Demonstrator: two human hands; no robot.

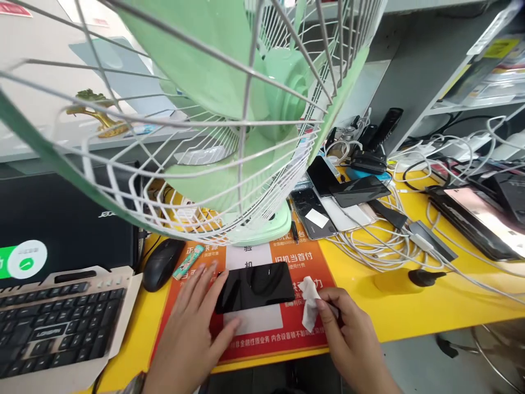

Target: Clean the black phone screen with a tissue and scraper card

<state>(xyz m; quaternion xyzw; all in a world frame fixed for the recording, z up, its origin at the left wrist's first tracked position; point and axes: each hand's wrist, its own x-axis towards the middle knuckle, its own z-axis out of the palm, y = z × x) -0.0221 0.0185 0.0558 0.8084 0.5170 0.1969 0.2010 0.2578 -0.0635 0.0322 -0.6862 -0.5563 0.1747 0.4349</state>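
A black smartphone [256,287] lies flat, its glossy dark face up, on a red and orange printed mat [266,347]. My left hand [194,317] rests at the phone's left end with the fingers spread; the thumb lies by its lower edge and the index finger by its left corner. To the right of the phone, my right hand [344,323] pinches a crumpled white tissue [310,303] between thumb and fingers, apart from the phone. A small green and white packet [188,261] lies just beyond my left fingertips.
A green desk fan [266,104] with a wire cage looms over the mat. At left are a black mouse [163,265], a keyboard [53,323] and a dark monitor [61,219]. Several phones [361,190], tangled white cables [377,246] and a yellow bottle [396,282] lie at right.
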